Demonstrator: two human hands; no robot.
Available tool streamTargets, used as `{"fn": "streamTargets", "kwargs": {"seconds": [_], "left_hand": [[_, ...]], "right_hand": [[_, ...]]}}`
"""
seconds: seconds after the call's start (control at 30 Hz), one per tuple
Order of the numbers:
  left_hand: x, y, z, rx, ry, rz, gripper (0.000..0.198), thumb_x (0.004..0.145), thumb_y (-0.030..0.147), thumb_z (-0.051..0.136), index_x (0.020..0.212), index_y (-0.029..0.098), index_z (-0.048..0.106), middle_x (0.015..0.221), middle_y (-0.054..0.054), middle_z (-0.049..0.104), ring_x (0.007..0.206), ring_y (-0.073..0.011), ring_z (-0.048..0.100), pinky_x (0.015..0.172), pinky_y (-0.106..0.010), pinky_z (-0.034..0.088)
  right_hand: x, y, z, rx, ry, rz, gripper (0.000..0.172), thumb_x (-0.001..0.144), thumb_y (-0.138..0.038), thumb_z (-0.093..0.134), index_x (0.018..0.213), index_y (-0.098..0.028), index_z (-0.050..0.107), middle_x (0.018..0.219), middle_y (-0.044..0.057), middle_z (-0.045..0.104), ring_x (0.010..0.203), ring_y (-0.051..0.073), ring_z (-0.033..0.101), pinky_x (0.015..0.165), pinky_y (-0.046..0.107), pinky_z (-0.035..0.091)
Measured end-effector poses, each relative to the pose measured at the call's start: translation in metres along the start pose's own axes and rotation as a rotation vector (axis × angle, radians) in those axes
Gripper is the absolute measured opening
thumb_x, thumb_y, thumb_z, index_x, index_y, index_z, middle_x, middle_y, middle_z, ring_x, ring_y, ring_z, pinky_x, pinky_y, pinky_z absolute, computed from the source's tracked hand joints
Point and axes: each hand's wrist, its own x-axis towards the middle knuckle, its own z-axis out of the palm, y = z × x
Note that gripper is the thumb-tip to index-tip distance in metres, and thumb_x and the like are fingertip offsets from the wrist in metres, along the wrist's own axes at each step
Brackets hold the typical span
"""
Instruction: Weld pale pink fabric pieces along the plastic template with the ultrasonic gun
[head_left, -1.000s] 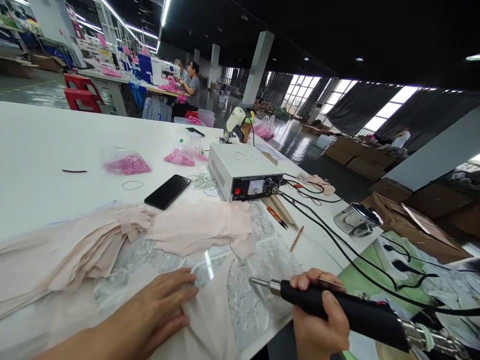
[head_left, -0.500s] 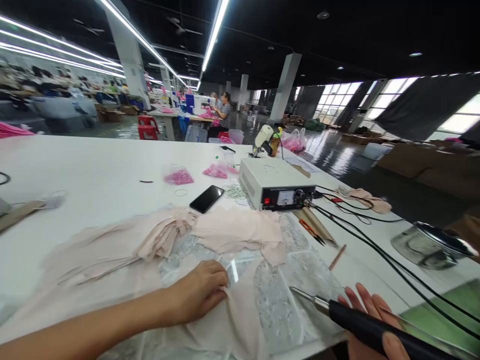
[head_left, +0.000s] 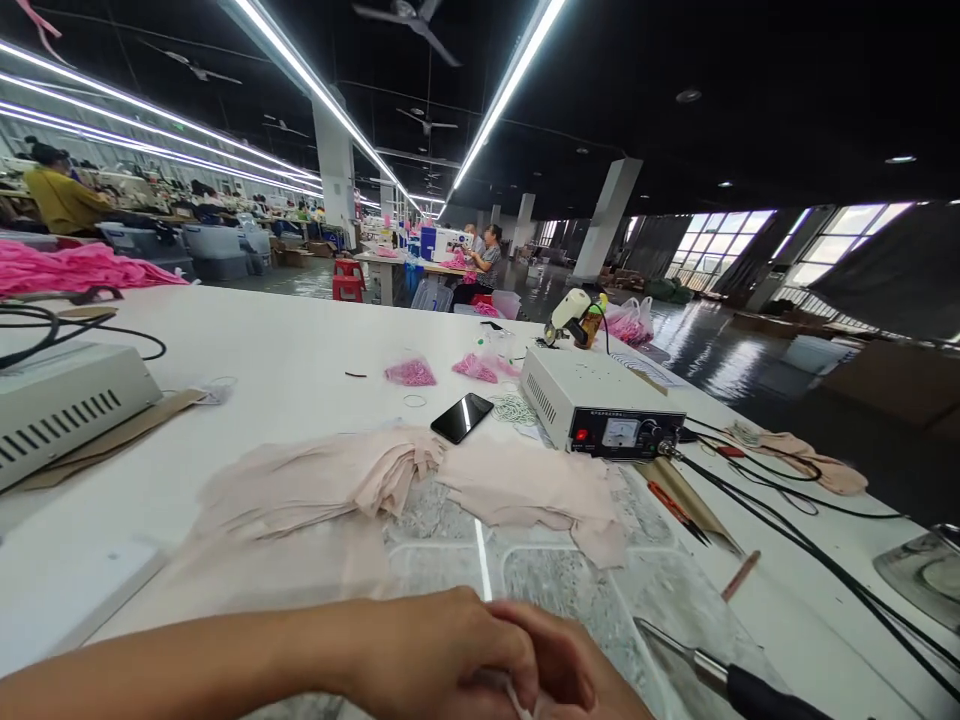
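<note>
My left hand [head_left: 442, 655] and my right hand [head_left: 577, 675] meet at the bottom edge, fingers curled and pinched together on a thin sliver of pale fabric [head_left: 514, 700]. Just right of them is a black-handled tool with a metal tip [head_left: 679, 652]; its cable runs to a white control box [head_left: 600, 405]. I cannot tell whether the tool is held. Beyond the hands, stacks of pale pink fabric pieces [head_left: 322, 485] and more cut pieces [head_left: 540, 490] lie around a clear sheet over a lace pattern [head_left: 570, 585].
On the white table [head_left: 285, 360] lie a black phone [head_left: 461, 417], bags of pink rings [head_left: 410, 373], loose white rings [head_left: 514, 408], orange snips [head_left: 671, 505], black cables [head_left: 795, 545] and a second white box [head_left: 60, 410]. People work at sewing tables behind.
The view has tilted up and swung left. My left hand left the fabric and closed; my right hand came over to meet it, and the tool slid toward the bottom right corner.
</note>
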Motion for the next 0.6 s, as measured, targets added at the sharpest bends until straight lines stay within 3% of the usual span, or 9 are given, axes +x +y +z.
{"fn": "streamTargets", "kwargs": {"seconds": [0.03,0.1,0.17,0.27,0.33,0.37,0.47,0.53,0.6], "left_hand": [[-0.011,0.001,-0.003,0.011,0.02,-0.009,0.021,0.081,0.005,0.078,0.092,0.021,0.07,0.066,0.009,0.057,0.055,-0.0069,0.051,0.053,-0.012,0.039],[-0.036,0.0,-0.01,0.047,0.075,-0.042,0.02,0.083,0.008,0.078,0.094,0.022,0.071,0.063,0.01,0.055,0.054,-0.0078,0.05,0.052,-0.013,0.038],[-0.06,-0.006,-0.018,0.105,0.138,-0.088,0.015,0.086,0.016,0.078,0.098,0.024,0.072,0.065,0.008,0.059,0.056,-0.0093,0.054,0.052,-0.015,0.039],[-0.091,-0.029,-0.038,0.228,0.229,-0.14,0.01,0.087,0.02,0.077,0.095,0.024,0.072,0.08,0.004,0.07,0.072,-0.0138,0.066,0.062,-0.017,0.043],[-0.11,-0.051,-0.057,0.326,0.271,-0.139,0.008,0.092,0.019,0.069,0.085,0.022,0.067,0.076,0.004,0.067,0.066,-0.0126,0.063,0.061,-0.018,0.042],[-0.119,-0.062,-0.067,0.386,0.296,-0.125,0.017,0.096,0.019,0.062,0.079,0.022,0.065,0.073,0.003,0.065,0.063,-0.0126,0.061,0.061,-0.019,0.041],[-0.148,-0.092,-0.085,0.6,0.432,-0.13,0.028,0.106,0.021,0.042,0.089,0.023,0.064,0.077,-0.001,0.059,0.063,-0.0166,0.055,0.064,-0.025,0.038],[-0.166,-0.107,-0.082,0.719,0.456,-0.114,0.033,0.107,0.016,0.036,0.093,0.024,0.064,0.078,-0.001,0.057,0.064,-0.0179,0.052,0.067,-0.027,0.037],[-0.179,-0.118,-0.065,0.804,0.425,-0.075,0.037,0.104,0.008,0.034,0.096,0.026,0.065,0.077,-0.001,0.058,0.063,-0.019,0.051,0.066,-0.029,0.038]], "right_hand": [[0.007,0.006,0.003,0.038,-0.035,0.032,0.076,0.056,-0.066,0.091,0.119,-0.026,0.077,0.096,0.007,0.078,0.09,0.025,0.074,0.083,0.035,0.057],[0.017,0.016,0.011,0.012,-0.062,0.084,0.065,0.054,-0.068,0.091,0.096,-0.02,0.08,0.064,-0.002,0.063,0.055,0.011,0.055,0.057,0.024,0.046],[0.026,0.018,0.02,-0.108,-0.058,0.075,0.06,0.059,-0.073,0.085,0.079,-0.018,0.072,0.058,-0.005,0.053,0.047,0.007,0.042,0.048,0.021,0.038],[0.049,-0.003,0.031,-0.256,-0.037,-0.043,0.063,0.069,-0.082,0.07,0.071,-0.02,0.061,0.055,-0.006,0.047,0.04,0.008,0.036,0.037,0.022,0.033],[0.071,-0.026,0.035,-0.356,-0.009,-0.153,0.051,0.078,-0.071,0.069,0.075,-0.02,0.062,0.057,-0.005,0.049,0.043,0.009,0.04,0.038,0.022,0.035],[0.083,-0.037,0.037,-0.413,0.017,-0.232,0.043,0.083,-0.062,0.069,0.077,-0.02,0.063,0.06,-0.004,0.051,0.047,0.011,0.044,0.042,0.023,0.039],[0.113,-0.053,0.046,-0.609,0.091,-0.545,0.015,0.09,-0.036,0.064,0.086,-0.022,0.066,0.083,0.003,0.063,0.074,0.017,0.058,0.068,0.03,0.051],[0.126,-0.045,0.054,-0.751,0.043,-0.727,0.004,0.086,-0.025,0.063,0.084,-0.023,0.066,0.086,0.005,0.065,0.08,0.019,0.061,0.072,0.033,0.051],[0.132,-0.025,0.062,-0.893,-0.058,-0.86,0.009,0.081,-0.016,0.06,0.078,-0.024,0.064,0.079,0.003,0.065,0.072,0.018,0.059,0.066,0.031,0.049]]}}
